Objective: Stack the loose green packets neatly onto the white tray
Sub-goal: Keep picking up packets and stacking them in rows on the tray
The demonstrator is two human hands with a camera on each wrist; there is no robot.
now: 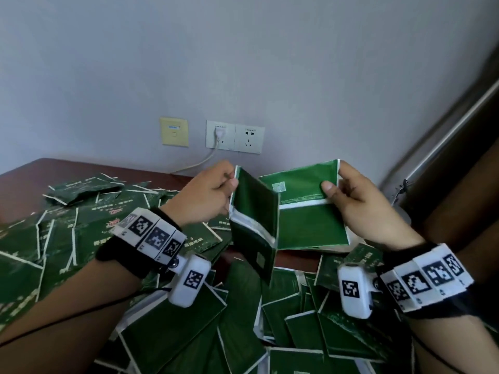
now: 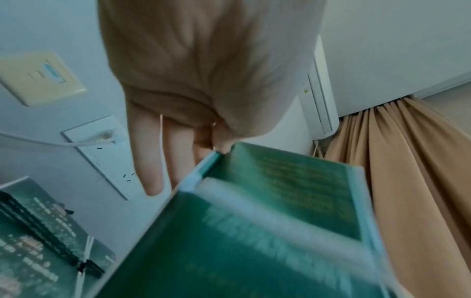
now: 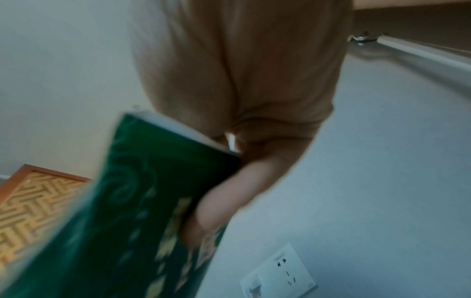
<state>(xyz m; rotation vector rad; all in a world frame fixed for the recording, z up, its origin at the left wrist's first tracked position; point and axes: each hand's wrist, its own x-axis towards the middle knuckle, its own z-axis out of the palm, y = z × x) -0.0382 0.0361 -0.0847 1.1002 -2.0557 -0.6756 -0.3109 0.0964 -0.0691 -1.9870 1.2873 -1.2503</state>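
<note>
A dark reddish-brown wooden desk (image 1: 67,168) is seen below a pale wall, buried under a loose heap of flat green foil packets with white edges (image 1: 189,333). Behind the heap, a white double wall socket (image 1: 235,136) is fitted, with a cream wall plate (image 1: 174,131) just left of it. Above the heap, two packets are held up. The plain green packet (image 1: 310,211) is pinched at its top right corner by the right hand (image 1: 361,209). The darker packet (image 1: 253,220), standing edge-on, is pinched at its top by the left hand (image 1: 202,195). The two packets touch along one edge.
</note>
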